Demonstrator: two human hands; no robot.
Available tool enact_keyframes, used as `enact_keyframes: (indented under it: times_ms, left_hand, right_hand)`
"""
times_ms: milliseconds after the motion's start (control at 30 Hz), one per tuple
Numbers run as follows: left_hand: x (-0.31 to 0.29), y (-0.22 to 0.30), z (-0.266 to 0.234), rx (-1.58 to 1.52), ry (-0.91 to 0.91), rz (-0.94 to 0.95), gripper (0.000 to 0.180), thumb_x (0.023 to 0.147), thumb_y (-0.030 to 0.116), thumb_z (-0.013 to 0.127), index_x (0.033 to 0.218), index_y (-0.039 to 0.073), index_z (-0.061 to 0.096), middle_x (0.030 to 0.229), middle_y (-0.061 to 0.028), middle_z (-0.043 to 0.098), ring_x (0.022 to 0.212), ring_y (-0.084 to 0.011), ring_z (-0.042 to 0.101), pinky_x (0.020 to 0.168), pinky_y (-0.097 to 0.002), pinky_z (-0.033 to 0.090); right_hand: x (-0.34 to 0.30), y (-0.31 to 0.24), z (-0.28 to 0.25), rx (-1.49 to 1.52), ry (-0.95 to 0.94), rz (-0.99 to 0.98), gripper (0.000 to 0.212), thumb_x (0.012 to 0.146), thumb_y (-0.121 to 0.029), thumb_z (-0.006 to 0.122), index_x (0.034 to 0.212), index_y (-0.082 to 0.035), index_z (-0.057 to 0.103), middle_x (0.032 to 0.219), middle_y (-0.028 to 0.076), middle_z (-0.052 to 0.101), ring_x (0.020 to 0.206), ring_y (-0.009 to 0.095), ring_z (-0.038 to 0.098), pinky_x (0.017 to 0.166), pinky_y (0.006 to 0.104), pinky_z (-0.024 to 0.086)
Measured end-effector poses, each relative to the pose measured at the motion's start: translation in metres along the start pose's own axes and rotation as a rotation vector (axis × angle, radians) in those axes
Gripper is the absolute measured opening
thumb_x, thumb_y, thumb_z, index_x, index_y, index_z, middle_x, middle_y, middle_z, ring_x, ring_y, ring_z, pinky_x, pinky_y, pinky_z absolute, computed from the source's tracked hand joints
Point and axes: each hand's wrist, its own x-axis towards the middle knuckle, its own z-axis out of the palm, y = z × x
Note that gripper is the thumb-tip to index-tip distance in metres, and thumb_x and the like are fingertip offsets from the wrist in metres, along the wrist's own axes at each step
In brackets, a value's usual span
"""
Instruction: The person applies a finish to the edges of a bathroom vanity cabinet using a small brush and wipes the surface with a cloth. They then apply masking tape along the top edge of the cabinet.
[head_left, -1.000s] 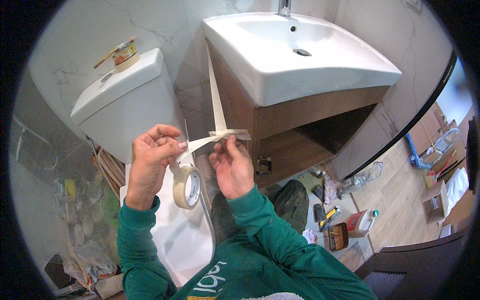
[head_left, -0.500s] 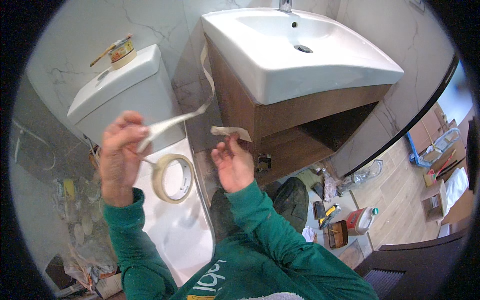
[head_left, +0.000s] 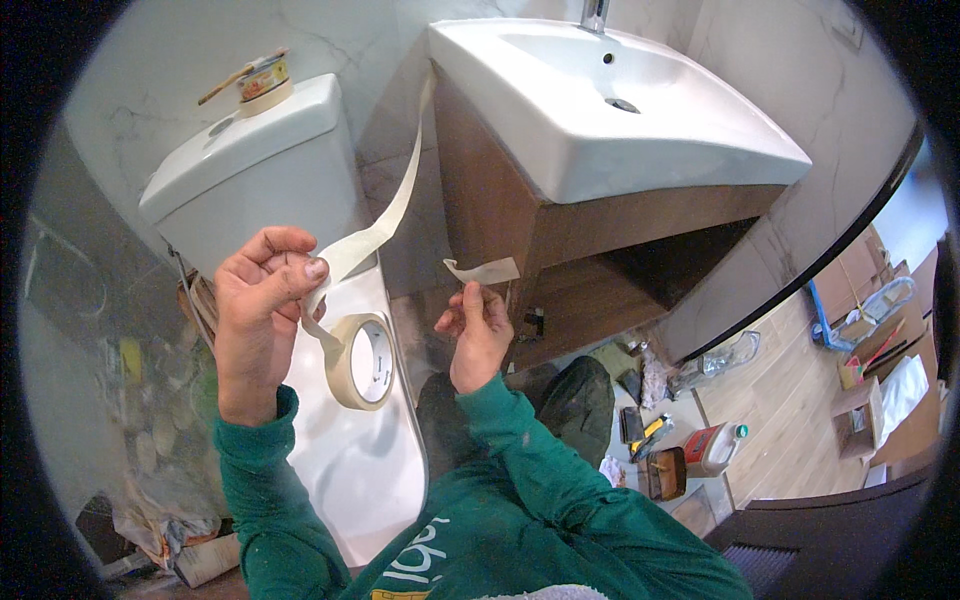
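Between thumb and fingers of my left hand (head_left: pixel 258 315) is a long strip of masking tape (head_left: pixel 400 205). From that grip the strip slants up to the back left corner of the washbasin (head_left: pixel 680 140); how its far end is fixed cannot be made out. Below the same hand hangs the masking tape roll (head_left: pixel 343 377), still joined to the strip, above the white toilet lid. My right hand (head_left: pixel 478 345) pinches a short torn piece of masking tape (head_left: pixel 492 271), slightly curled at one end, in front of the wooden vanity (head_left: pixel 490 170).
A toilet cistern (head_left: pixel 260 165) at the left bears another tape roll, a small tub (head_left: pixel 264 78) and a brush. On the floor at the right are a red-and-white jug (head_left: pixel 712 450), a brown tray (head_left: pixel 665 475) and a yellow tool (head_left: pixel 652 437). Glass stands at the far left.
The strip from my left hand has become straighter and tauter. My right hand has shifted slightly right with the short piece. The roll still hangs, turned a little.
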Motion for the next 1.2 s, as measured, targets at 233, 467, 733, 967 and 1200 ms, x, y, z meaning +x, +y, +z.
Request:
enact_keyframes:
  times_ms: [233,467,733,967,1200]
  left_hand:
    - [-0.008,-0.009,0.002,-0.050,0.015,0.000,0.025,0.079,0.001,0.071,0.102,-0.002,0.061,0.080,-0.0093,0.069,0.068,-0.0114,0.066,0.059,-0.0219,0.052]
    - [-0.019,-0.008,0.007,-0.061,0.032,0.013,0.024,0.080,0.001,0.070,0.101,-0.003,0.060,0.079,-0.0096,0.068,0.065,-0.0113,0.064,0.058,-0.0216,0.051]
    - [-0.036,-0.025,0.033,-0.252,0.045,0.011,0.026,0.081,0.000,0.068,0.105,-0.005,0.059,0.089,-0.0130,0.069,0.074,-0.0142,0.067,0.065,-0.0255,0.056]
    - [-0.038,-0.036,0.063,-0.508,-0.099,-0.085,0.031,0.085,-0.001,0.067,0.113,-0.006,0.055,0.098,-0.0155,0.068,0.086,-0.0181,0.069,0.073,-0.0274,0.057]
    - [-0.032,-0.038,0.070,-0.666,-0.218,-0.147,0.030,0.088,0.000,0.065,0.115,-0.006,0.053,0.102,-0.0176,0.068,0.089,-0.0176,0.069,0.077,-0.0299,0.058]
  right_hand:
    - [0.016,0.029,-0.031,-0.141,-0.028,-0.259,0.028,0.096,-0.029,0.066,0.099,-0.001,0.063,0.080,0.005,0.062,0.063,0.013,0.059,0.054,0.0281,0.050]
    - [-0.005,0.032,-0.053,-0.424,-0.134,-0.163,0.017,0.097,-0.015,0.062,0.101,0.001,0.064,0.081,0.007,0.064,0.066,0.013,0.060,0.058,0.0271,0.052]
    - [-0.067,-0.055,-0.053,-0.743,-0.728,-0.645,0.045,0.086,-0.032,0.073,0.112,0.002,0.063,0.109,0.017,0.065,0.100,0.030,0.064,0.089,0.0380,0.050]
    - [-0.094,-0.088,-0.027,-0.902,-0.717,-0.594,0.067,0.069,-0.035,0.086,0.118,0.002,0.060,0.120,0.021,0.060,0.108,0.036,0.059,0.094,0.0407,0.046]
    - [-0.123,-0.116,-0.039,-0.942,-0.434,-0.333,0.035,0.076,-0.013,0.082,0.105,0.000,0.067,0.083,0.010,0.071,0.073,0.016,0.067,0.069,0.0290,0.054]
